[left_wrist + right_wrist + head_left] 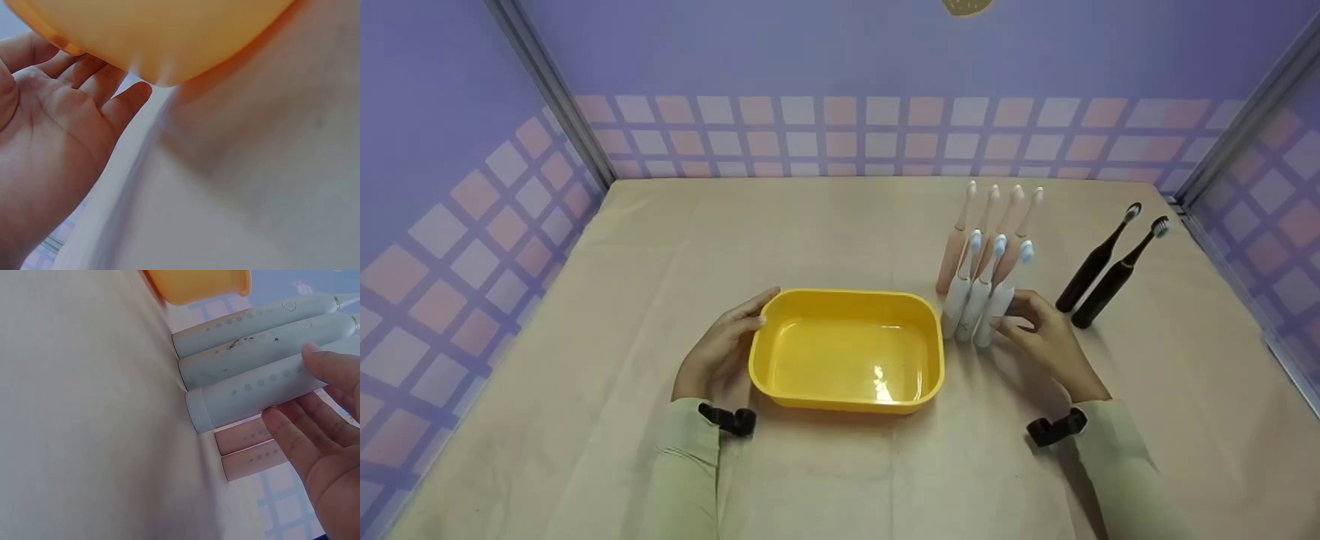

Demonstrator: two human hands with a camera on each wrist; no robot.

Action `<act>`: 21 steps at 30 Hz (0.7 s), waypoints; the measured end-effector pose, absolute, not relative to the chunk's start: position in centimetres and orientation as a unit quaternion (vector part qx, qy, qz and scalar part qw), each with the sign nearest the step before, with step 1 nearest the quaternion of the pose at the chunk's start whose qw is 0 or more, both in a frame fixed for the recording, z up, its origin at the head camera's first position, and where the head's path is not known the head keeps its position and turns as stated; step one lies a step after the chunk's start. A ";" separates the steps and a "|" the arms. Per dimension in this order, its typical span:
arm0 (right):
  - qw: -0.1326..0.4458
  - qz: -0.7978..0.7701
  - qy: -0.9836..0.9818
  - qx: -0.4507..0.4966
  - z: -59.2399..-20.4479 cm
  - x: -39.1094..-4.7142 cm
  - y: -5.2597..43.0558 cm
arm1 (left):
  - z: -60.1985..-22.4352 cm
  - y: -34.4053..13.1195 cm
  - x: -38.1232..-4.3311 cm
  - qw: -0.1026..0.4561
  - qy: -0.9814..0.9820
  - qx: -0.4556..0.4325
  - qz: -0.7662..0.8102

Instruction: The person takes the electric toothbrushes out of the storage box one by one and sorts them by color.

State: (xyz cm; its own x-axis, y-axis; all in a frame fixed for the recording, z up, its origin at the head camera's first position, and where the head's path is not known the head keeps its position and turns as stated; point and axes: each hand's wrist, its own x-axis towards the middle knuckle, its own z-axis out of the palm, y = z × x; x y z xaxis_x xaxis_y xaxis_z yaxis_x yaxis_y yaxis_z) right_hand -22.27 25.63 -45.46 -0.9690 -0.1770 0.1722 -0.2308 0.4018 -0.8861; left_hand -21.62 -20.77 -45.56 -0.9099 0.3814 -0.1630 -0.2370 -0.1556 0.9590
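A yellow plastic basin (844, 406) sits on the cloth-covered table. My left hand (721, 341) holds its left side, thumb at the rim and fingers along the outer wall; in the left wrist view the little finger stands apart from the wall. To the basin's right, three white electric toothbrushes stand upright in a row. My right hand (1046, 337) grips the rightmost white electric toothbrush (995, 315) by its handle, between thumb and fingers. This brush leans slightly right. Behind the white row stand several pink electric toothbrushes (952, 259), partly hidden.
Two black electric toothbrushes (1102, 292) stand farther right, beyond my right hand. A tiled purple wall (840, 135) closes off the back, with side walls at left and right. The table cloth (825, 480) has light creases.
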 end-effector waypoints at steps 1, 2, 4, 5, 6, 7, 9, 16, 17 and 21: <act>0.025 0.531 -0.838 0.122 -45.5 -22.3 25.7 | -45.6 -20.8 -21.6 0.205 0.615 0.060 0.759; 0.026 0.528 -0.840 0.123 -45.5 -22.3 25.7 | -45.6 -20.8 -21.6 0.207 0.611 0.059 0.762; 0.024 0.524 -0.843 0.122 -45.5 -22.4 25.7 | -45.6 -20.7 -21.6 0.209 0.606 0.058 0.765; 0.023 0.521 -0.845 0.121 -45.5 -22.4 25.8 | -45.6 -20.8 -21.6 0.210 0.604 0.060 0.766; 0.021 0.518 -0.847 0.121 -45.5 -22.4 25.8 | -45.6 -20.7 -21.6 0.211 0.601 0.058 0.769; 0.020 0.514 -0.849 0.120 -45.5 -22.4 25.8 | -45.7 -20.7 -21.6 0.212 0.599 0.058 0.770; 0.016 0.509 -0.853 0.118 -45.4 -22.4 25.9 | -45.7 -20.7 -21.6 0.212 0.597 0.055 0.772; 0.006 0.494 -0.859 0.132 -45.3 -22.3 26.4 | -45.6 -20.6 -21.5 0.216 0.584 0.055 0.780; 0.003 0.496 -0.857 0.139 -45.3 -22.3 26.4 | -45.6 -20.7 -21.5 0.214 0.591 0.057 0.776; -0.009 0.499 -0.849 0.172 -45.3 -22.3 26.7 | -45.5 -21.0 -21.5 0.208 0.619 0.070 0.754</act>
State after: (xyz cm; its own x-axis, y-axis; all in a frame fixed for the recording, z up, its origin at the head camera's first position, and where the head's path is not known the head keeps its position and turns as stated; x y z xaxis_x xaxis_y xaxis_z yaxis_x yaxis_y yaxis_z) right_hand -22.29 26.70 -45.29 -0.9406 -0.3010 0.1573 -0.2840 0.4427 -0.8505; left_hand -21.53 -20.96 -45.54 -0.9034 0.4010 -0.1517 -0.2270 -0.1472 0.9627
